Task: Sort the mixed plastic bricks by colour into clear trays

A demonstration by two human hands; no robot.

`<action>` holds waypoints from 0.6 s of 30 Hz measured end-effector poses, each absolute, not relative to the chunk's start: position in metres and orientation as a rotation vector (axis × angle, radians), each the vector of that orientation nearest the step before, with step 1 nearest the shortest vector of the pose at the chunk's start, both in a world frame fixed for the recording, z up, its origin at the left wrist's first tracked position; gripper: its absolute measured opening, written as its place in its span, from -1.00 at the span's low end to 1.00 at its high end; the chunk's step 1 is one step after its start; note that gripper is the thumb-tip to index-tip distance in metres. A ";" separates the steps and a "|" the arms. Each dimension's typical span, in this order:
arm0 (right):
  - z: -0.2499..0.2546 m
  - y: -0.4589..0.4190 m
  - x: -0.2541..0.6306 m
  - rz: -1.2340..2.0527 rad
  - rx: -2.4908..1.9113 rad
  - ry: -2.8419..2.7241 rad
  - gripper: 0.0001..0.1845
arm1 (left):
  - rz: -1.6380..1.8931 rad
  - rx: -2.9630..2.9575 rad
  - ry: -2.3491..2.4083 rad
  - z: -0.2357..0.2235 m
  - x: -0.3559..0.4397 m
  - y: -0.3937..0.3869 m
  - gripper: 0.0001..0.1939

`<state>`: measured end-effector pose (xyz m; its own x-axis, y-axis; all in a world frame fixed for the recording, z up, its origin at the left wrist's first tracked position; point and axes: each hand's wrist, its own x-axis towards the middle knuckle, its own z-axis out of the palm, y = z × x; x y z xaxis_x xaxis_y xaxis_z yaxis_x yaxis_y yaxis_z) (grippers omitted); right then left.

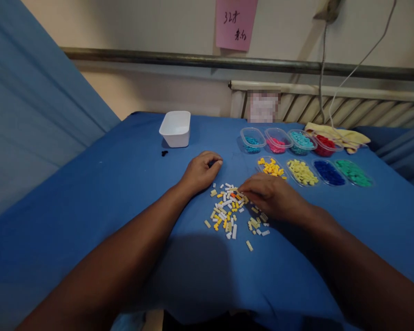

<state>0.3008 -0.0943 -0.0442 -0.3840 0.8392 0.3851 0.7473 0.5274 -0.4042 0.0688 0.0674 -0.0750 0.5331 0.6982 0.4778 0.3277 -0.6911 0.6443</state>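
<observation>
A loose pile of small toy building bricks in white, cream and yellow, with an orange one among them, lies on the blue cloth. At its far right side, my right hand reaches in with thumb and fingers pinched together. Its fingertips touch the bricks there, and what is between them is hidden. My left hand rests on the cloth just beyond the pile's left side. Its fingers are curled in towards the thumb, and the inside of the hand cannot be seen.
Clear tubs of sorted bricks stand in two rows at the right, including yellow-orange bricks and green bricks. A white bin stands at the back left, near small black pieces. Behind the tubs lies a yellow cloth.
</observation>
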 end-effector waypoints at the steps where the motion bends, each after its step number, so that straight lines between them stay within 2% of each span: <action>1: -0.043 -0.097 0.294 0.256 -1.246 -2.291 -0.78 | 1.028 2.287 0.831 -0.076 0.069 0.068 -0.85; 7: -0.033 -0.111 0.295 0.393 -1.240 -2.389 -0.81 | 1.027 2.229 0.733 -0.068 0.068 0.058 -0.86; 14: -0.044 -0.100 0.292 0.284 -1.412 -2.364 -0.78 | 0.417 2.262 0.330 -0.032 0.061 0.021 -0.83; 18: -0.044 -0.097 0.286 0.313 -1.494 -2.386 -0.84 | 0.327 2.372 0.293 -0.024 0.054 0.017 -0.77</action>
